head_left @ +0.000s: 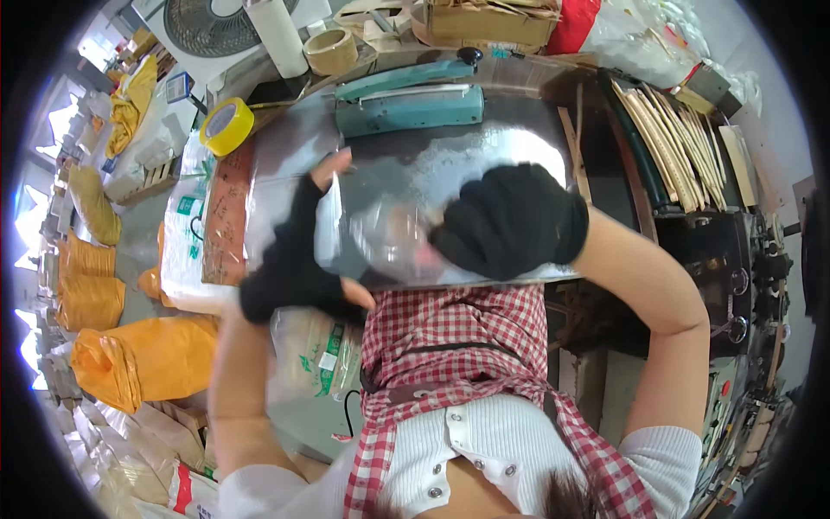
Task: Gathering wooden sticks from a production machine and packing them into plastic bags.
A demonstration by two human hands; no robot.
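Note:
My right hand, in a black glove, is closed at the near side of the worktable, its fingers curled and mostly hidden from above. From its fingertips a clear plastic bag spreads to the left, smeared by motion; a pinkish patch shows in it. My left hand, in a black fingerless glove, is just left of the bag. Its thumb and index finger are stretched wide apart, with nothing between them. Beyond both hands lies a long teal impulse sealer with a black knob on its arm.
A yellow tape roll is at the table's far left, near a brown board. A wide tan roll and a fan stand at the back. Wooden strips are stacked at right; an orange sack lies at left.

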